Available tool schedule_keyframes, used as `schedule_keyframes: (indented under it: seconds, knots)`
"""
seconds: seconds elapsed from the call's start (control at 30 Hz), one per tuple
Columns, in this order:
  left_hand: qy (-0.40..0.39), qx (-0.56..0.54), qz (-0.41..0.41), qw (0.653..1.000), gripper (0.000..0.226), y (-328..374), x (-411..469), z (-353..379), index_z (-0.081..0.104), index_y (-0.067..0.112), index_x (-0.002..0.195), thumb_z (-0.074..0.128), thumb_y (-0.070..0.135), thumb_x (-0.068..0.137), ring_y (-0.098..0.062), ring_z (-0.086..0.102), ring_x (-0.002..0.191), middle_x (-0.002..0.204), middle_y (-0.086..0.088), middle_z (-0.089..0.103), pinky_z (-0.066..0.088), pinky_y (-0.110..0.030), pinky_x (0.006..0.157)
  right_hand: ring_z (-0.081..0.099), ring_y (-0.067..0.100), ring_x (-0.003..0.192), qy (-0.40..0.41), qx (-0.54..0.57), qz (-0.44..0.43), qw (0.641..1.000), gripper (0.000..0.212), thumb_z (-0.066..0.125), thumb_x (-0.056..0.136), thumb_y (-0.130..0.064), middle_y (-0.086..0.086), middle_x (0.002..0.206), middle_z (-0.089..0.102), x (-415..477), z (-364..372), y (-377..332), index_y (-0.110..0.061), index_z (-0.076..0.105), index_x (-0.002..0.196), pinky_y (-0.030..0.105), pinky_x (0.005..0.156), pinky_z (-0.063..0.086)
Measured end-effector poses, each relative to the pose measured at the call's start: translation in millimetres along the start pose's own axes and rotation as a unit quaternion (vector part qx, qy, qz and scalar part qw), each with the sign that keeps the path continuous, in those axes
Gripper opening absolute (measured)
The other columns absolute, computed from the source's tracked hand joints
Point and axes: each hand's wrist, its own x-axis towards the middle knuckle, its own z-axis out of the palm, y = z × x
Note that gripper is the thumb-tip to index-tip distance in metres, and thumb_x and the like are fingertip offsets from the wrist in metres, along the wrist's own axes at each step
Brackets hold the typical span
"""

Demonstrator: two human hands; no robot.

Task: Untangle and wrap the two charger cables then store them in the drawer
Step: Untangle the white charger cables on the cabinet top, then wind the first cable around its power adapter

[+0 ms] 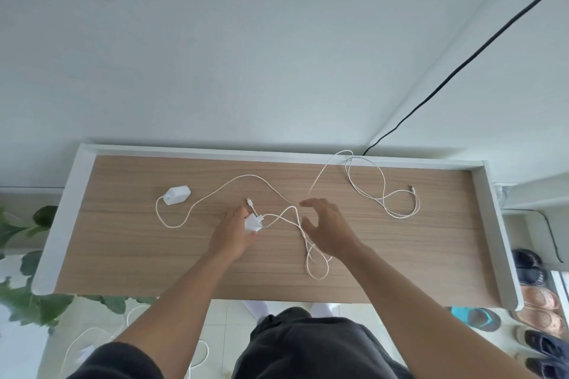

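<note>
Two white charger cables lie crossed on a wooden desk top (123, 255). My left hand (232, 232) grips a white plug adapter (253, 224) at the desk's middle; its cable (317, 261) loops toward the front edge. My right hand (326, 228) hovers open just right of it, fingers spread above the crossing wires, touching nothing I can see. A second white adapter (177, 194) rests at the left, its cable (246, 177) arcing toward the middle. More cable (381, 188) curls at the back right, ending in a connector (412, 187). No drawer shows.
White raised rims (492, 224) border the desk's back and sides. A black cord (462, 64) runs down the wall into the back right corner. Green plant leaves (37, 295) stand at the left, several shoes (535, 311) at the right, another white cable (92, 332) on the floor.
</note>
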Motion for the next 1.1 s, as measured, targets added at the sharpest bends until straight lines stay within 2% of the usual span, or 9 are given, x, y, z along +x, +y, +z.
schedule_keyframes:
  seconds: [0.13,0.33,0.5,0.6,0.67,0.73,0.83,1.0,1.1]
  knots:
    - [-0.027,-0.072,0.016,0.997,0.035,6,-11,-28,0.05,0.023,0.104,0.082,0.027,0.089,-0.025,0.064,0.09,0.101,0.007,0.066,0.049,-0.043,0.071,0.055,0.024,0.138,0.015,0.004,-0.038,0.999,0.032,0.063,0.108,-0.029,-0.003,0.139,0.068,2,15,-25,-0.024,0.069,0.139,0.035,0.117,0.041]
    - [-0.07,-0.183,0.043,0.98,0.051,-1,-33,-81,0.057,0.03,0.106,0.098,0.033,0.077,-0.007,0.071,0.105,0.116,0.014,0.072,0.056,-0.028,0.086,0.059,0.018,0.134,0.051,0.003,-0.095,0.994,0.026,0.062,0.111,-0.035,-0.01,0.132,0.074,5,19,-65,-0.024,0.075,0.13,0.028,0.112,0.04]
    - [-0.033,-0.299,0.022,0.953,0.048,-16,-49,-118,0.062,0.031,0.107,0.1,0.031,0.076,-0.015,0.077,0.103,0.12,0.009,0.078,0.063,-0.039,0.09,0.061,0.015,0.127,0.026,-0.01,-0.111,0.993,0.027,0.062,0.109,-0.044,-0.015,0.125,0.076,3,25,-95,-0.031,0.076,0.129,0.032,0.109,0.045]
    - [-0.022,-0.341,0.003,0.94,0.043,-24,-56,-139,0.06,0.02,0.11,0.095,0.021,0.085,-0.018,0.077,0.108,0.122,0.006,0.078,0.059,-0.03,0.087,0.058,0.017,0.124,0.02,-0.052,-0.081,0.995,0.026,0.067,0.105,-0.045,-0.014,0.12,0.075,2,27,-104,-0.031,0.077,0.126,0.045,0.11,0.049]
    - [-0.018,-0.383,-0.011,0.924,0.043,-30,-58,-152,0.056,0.016,0.108,0.093,0.019,0.087,-0.026,0.077,0.112,0.124,0.003,0.08,0.059,-0.034,0.089,0.054,0.02,0.135,-0.02,-0.134,-0.025,0.99,0.036,0.07,0.103,-0.046,-0.01,0.133,0.07,1,27,-111,-0.034,0.07,0.137,0.049,0.112,0.047]
    - [-0.015,-0.435,-0.02,0.9,0.042,-33,-60,-164,0.054,0.01,0.11,0.09,0.014,0.089,-0.028,0.078,0.109,0.128,-0.004,0.08,0.061,-0.031,0.084,0.042,0.028,0.148,-0.072,-0.233,0.064,0.968,0.049,0.067,0.104,-0.032,0.001,0.151,0.056,0,28,-122,-0.028,0.056,0.152,0.058,0.115,0.042]
    - [-0.014,-0.481,-0.021,0.876,0.045,-34,-67,-182,0.052,-0.004,0.123,0.084,0.006,0.093,-0.018,0.078,0.091,0.126,-0.013,0.079,0.059,-0.02,0.07,0.031,0.034,0.151,-0.09,-0.302,0.128,0.94,0.056,0.059,0.096,-0.01,0.011,0.156,0.044,2,33,-142,-0.016,0.049,0.151,0.066,0.117,0.034]
    - [-0.004,-0.484,0.001,0.875,0.05,-41,-69,-200,0.05,-0.009,0.122,0.086,0.003,0.091,-0.028,0.076,0.105,0.127,-0.013,0.078,0.063,-0.027,0.076,0.034,0.028,0.155,0.06,-0.103,-0.044,0.992,0.071,0.061,0.1,-0.033,0.001,0.165,0.046,6,41,-177,-0.023,0.037,0.166,0.056,0.129,0.028]
    - [-0.013,-0.505,0.015,0.863,0.046,-42,-70,-208,0.052,-0.007,0.12,0.086,0.004,0.091,-0.024,0.078,0.099,0.125,-0.014,0.079,0.063,-0.028,0.076,0.059,0.02,0.133,0.086,-0.027,-0.085,0.992,0.042,0.065,0.105,-0.037,-0.006,0.136,0.072,15,40,-193,-0.024,0.063,0.145,0.045,0.111,0.049]
